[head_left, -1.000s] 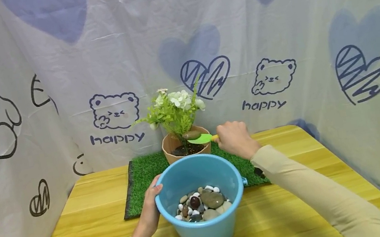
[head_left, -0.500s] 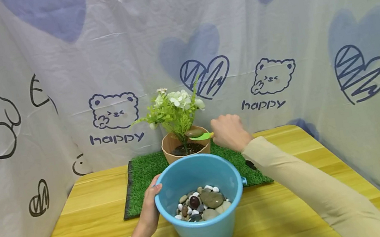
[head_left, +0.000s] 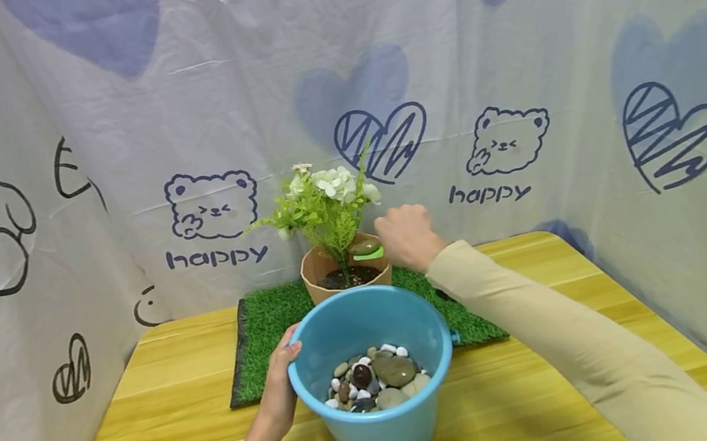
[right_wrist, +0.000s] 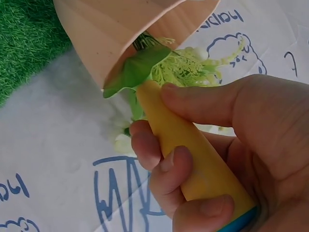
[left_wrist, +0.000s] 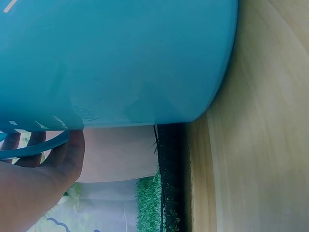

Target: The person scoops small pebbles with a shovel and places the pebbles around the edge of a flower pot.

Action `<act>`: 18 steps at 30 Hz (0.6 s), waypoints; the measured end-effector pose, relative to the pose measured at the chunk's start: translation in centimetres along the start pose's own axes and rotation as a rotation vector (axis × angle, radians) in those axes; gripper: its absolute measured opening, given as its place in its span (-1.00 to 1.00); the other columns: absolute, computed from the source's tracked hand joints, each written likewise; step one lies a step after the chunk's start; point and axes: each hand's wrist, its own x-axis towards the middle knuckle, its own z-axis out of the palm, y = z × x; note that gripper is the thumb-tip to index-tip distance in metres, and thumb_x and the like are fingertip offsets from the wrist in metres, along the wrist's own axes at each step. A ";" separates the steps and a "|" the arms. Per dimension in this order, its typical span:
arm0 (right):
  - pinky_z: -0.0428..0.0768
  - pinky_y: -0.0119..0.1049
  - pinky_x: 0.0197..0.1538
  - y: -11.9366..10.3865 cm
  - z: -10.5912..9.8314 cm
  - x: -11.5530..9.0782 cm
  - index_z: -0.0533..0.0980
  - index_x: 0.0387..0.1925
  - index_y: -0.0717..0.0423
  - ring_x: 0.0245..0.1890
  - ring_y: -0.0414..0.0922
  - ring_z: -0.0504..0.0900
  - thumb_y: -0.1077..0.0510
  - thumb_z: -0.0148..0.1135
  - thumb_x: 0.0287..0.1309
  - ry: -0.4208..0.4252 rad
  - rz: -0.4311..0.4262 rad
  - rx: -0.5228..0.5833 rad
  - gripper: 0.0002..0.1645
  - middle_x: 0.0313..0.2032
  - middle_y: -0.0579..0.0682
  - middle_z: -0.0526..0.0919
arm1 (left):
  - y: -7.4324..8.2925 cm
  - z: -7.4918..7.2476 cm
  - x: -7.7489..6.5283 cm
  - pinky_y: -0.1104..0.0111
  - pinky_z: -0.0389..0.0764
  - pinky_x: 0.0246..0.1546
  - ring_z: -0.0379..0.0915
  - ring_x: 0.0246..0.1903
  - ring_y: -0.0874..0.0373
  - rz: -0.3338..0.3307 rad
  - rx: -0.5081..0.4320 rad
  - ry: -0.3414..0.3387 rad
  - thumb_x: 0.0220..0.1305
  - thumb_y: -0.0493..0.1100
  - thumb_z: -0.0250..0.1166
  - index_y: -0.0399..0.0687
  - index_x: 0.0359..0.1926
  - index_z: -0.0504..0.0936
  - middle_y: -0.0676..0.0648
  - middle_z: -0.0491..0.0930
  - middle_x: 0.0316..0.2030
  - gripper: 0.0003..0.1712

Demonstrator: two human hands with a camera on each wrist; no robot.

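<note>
My right hand (head_left: 408, 236) grips the yellow handle of a small trowel (right_wrist: 176, 126), fingers and thumb wrapped round it in the right wrist view. Its green blade (head_left: 370, 255) bears a smooth brown stone (head_left: 364, 247) over the right side of a flowerpot (head_left: 315, 277). Dark soil (head_left: 362, 274) and a leafy plant with white flowers (head_left: 327, 213) fill the pot. At the left, my left hand (head_left: 278, 389) holds a light blue bucket (head_left: 390, 440) by its rim, thumb on top. Inside the bucket lie several pebbles (head_left: 395, 371), white, grey, brown and dark red.
The flowerpot stands on a green artificial grass mat (head_left: 272, 320), behind the bucket. Under everything is a yellow wood-grain table (head_left: 147, 411). Patterned white cloth (head_left: 208, 104) hangs close along the back and both sides.
My right hand has shifted left and slightly up, turning the trowel so its blade shows more edge-on. The stone stays on the blade. My left hand and the bucket have kept their place.
</note>
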 end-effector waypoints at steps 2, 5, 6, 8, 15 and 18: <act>0.61 -0.11 -0.38 -0.3 -0.3 0.2 0.62 -0.42 0.09 -0.39 0.01 0.63 0.21 0.19 0.09 -0.018 -0.004 -0.019 -0.91 -0.38 0.05 0.69 | 0.0 0.0 0.0 0.04 0.44 0.11 0.38 0.16 -0.20 0.000 0.001 0.001 0.35 0.02 -0.16 -0.09 0.34 0.35 -0.27 0.42 0.23 -0.39; 0.61 -0.14 -0.37 -0.8 -0.8 0.3 0.63 -0.41 0.06 -0.38 -0.02 0.63 0.23 0.21 0.04 -0.047 -0.003 -0.047 -0.90 -0.37 0.01 0.69 | 0.0 0.1 0.0 0.06 0.45 0.11 0.39 0.16 -0.20 0.003 -0.001 -0.001 0.36 0.02 -0.16 -0.10 0.33 0.35 -0.28 0.43 0.23 -0.40; 0.60 -0.14 -0.37 -1.0 -1.0 0.4 0.64 -0.40 0.06 -0.38 -0.02 0.63 0.24 0.21 0.01 -0.055 -0.004 -0.056 -0.89 -0.37 0.01 0.69 | 0.0 0.1 0.0 0.06 0.45 0.11 0.39 0.16 -0.20 0.004 -0.001 -0.001 0.36 0.02 -0.16 -0.10 0.33 0.35 -0.28 0.43 0.22 -0.40; 0.60 -0.15 -0.35 -1.4 -1.3 0.4 0.65 -0.37 0.05 -0.35 -0.02 0.63 0.25 0.21 -0.02 -0.071 -0.004 -0.068 -0.85 -0.34 0.00 0.70 | 0.0 0.1 -0.1 0.08 0.45 0.10 0.40 0.15 -0.19 0.006 0.001 0.002 0.35 0.02 -0.16 -0.10 0.33 0.36 -0.28 0.43 0.22 -0.40; 0.63 -0.16 -0.31 -2.0 -1.6 0.5 0.68 -0.28 0.07 -0.31 0.01 0.67 0.29 0.18 -0.02 -0.071 -0.008 -0.100 -0.75 -0.29 0.02 0.72 | 0.0 0.0 0.0 0.09 0.44 0.11 0.40 0.15 -0.17 0.004 0.000 -0.003 0.37 0.02 -0.15 -0.07 0.33 0.36 -0.26 0.43 0.23 -0.41; 0.61 -0.18 -0.34 -1.9 -1.4 0.5 0.68 -0.30 0.07 -0.34 -0.02 0.65 0.28 0.19 -0.01 -0.076 -0.008 -0.106 -0.78 -0.32 0.01 0.71 | 0.0 0.0 0.0 0.09 0.44 0.11 0.40 0.15 -0.17 0.002 0.003 -0.001 0.36 0.02 -0.15 -0.07 0.33 0.37 -0.26 0.43 0.23 -0.41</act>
